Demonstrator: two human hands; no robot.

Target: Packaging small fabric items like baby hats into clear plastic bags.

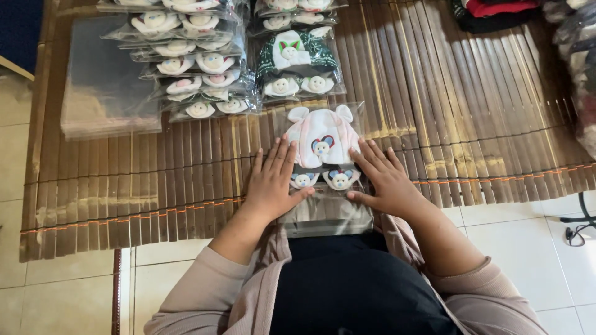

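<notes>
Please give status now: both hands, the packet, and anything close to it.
Left hand and right hand flat on clear packet, both open. Inside: pink baby hat. Packed stacks just beyond on bamboo mat.

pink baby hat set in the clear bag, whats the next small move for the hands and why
Probably fold the open end of the clear bag over. Both the left hand and right hand press flat on either side of the pink hat set, and empty plastic extends toward the person. The packed sets stacked beyond look already closed.
</notes>
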